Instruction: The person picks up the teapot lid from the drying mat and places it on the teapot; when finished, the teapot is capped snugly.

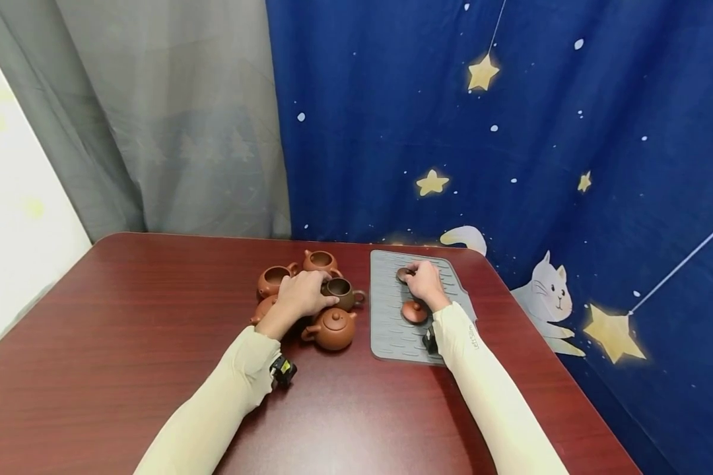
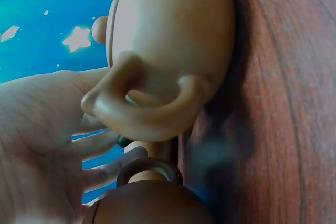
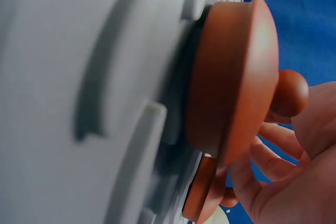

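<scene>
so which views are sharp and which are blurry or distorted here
Head view: sharp and evenly lit, with wide-angle bending at the table edges. Left wrist view: the teapot sits very close, soft and washed out. Right wrist view: the grey mat is blurred, and the lid is only slightly clearer.

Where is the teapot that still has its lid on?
In the head view, the lidded teapot sits on the red-brown table, nearest the person in the cluster of pots, just left of the grey ribbed mat and below the left hand.

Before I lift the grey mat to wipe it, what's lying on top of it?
Two brown teapot lids: one lid lies free, the far lid at the right hand's fingers. The arm covers part of the grey mat.
</scene>
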The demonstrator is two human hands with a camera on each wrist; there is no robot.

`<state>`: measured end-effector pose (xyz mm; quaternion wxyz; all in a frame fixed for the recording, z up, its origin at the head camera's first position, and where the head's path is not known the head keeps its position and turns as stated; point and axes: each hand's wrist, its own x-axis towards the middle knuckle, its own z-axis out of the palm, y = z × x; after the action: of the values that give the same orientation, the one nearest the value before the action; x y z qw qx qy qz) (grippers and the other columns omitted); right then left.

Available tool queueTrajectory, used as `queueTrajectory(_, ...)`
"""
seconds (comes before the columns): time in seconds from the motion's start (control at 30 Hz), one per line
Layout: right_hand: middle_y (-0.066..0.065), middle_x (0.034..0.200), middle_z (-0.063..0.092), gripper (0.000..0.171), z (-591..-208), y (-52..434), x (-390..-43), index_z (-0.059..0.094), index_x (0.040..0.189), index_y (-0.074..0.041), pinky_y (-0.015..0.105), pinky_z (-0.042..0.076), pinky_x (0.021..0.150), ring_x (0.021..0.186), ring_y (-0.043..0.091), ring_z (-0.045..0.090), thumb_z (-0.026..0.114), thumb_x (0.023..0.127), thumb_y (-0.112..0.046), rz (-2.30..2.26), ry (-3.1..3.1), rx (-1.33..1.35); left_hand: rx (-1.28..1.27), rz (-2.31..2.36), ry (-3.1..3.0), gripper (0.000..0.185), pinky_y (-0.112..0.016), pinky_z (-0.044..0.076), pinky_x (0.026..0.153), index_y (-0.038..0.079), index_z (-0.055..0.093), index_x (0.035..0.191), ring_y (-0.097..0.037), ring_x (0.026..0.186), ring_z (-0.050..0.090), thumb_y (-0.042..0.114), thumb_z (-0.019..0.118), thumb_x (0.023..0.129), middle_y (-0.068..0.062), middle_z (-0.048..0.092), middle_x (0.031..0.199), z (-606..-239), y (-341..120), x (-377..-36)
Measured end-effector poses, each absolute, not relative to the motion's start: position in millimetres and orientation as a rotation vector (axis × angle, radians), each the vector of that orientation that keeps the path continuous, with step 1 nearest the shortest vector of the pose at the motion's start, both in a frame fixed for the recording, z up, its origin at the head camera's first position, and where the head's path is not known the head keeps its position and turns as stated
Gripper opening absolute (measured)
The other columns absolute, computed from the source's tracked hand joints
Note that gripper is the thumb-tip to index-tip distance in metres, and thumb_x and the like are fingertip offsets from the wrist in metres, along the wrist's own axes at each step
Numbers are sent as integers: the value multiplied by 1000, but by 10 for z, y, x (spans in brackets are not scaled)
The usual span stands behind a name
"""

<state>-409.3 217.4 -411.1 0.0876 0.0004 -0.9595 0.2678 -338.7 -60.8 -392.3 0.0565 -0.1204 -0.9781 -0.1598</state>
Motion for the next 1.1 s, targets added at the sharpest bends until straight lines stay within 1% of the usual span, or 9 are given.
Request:
queueTrajectory(0.17, 6, 106, 65, 21, -4116, 2173, -4110, 68, 105, -12, 40, 45, 86, 101, 24, 58, 64, 85, -17, 827, -2834, -63, -350, -459, -2974, 49, -46, 36, 76, 25, 64, 113, -23, 91, 60, 56, 67, 74, 0, 66, 102, -3898, -624, -3372)
queueTrajectory(0.3, 3, 101, 66, 18, -4121, 2174, -4113, 69, 100, -15, 39, 46, 82, 94, 22, 59, 68, 83, -20, 821, -2821, -78, -330, -426, -2978, 46, -46, 34, 77, 24, 65, 109, -23, 87, 60, 55, 67, 74, 0, 66, 95, -3887, -618, -3366)
queueTrajectory(0.4, 1, 99, 67, 17, -4121, 2176, -4110, 70, 98, -16, 39, 46, 82, 93, 22, 59, 70, 82, -22, 799, -2825, -77, -331, -425, -2975, 45, -46, 34, 77, 24, 65, 108, -23, 86, 60, 54, 68, 74, 0, 66, 93, -3892, -615, -3368)
queueTrajectory(0.53, 1, 99, 67, 17, -4121, 2184, -4093, 70, 97, -16, 40, 45, 83, 94, 22, 59, 71, 81, -22, 788, -2828, -82, -345, -431, -2958, 46, -45, 34, 76, 24, 65, 108, -22, 88, 60, 55, 68, 74, 2, 66, 95, -3925, -616, -3379)
queueTrajectory(0.77, 2, 100, 66, 15, -4125, 2185, -4091, 69, 96, -18, 40, 45, 77, 90, 22, 60, 70, 82, -25, 783, -2834, -121, -382, -419, -2945, 47, -46, 35, 78, 24, 65, 110, -22, 92, 60, 54, 69, 74, 2, 66, 102, -3921, -622, -3384)
queueTrajectory(0.87, 2, 101, 66, 14, -4126, 2181, -4092, 69, 96, -19, 39, 46, 75, 89, 22, 60, 69, 83, -25, 781, -2834, -138, -389, -436, -2939, 47, -45, 35, 77, 24, 65, 109, -21, 92, 60, 54, 69, 74, 2, 66, 101, -3932, -625, -3390)
queueTrajectory(1.1, 4, 100, 66, 14, -4112, 2176, -4081, 70, 96, -17, 39, 46, 74, 89, 23, 60, 68, 84, -23, 796, -2829, -131, -381, -454, -2924, 47, -44, 35, 76, 25, 65, 110, -21, 92, 60, 54, 69, 73, 3, 66, 103, -3967, -632, -3404)
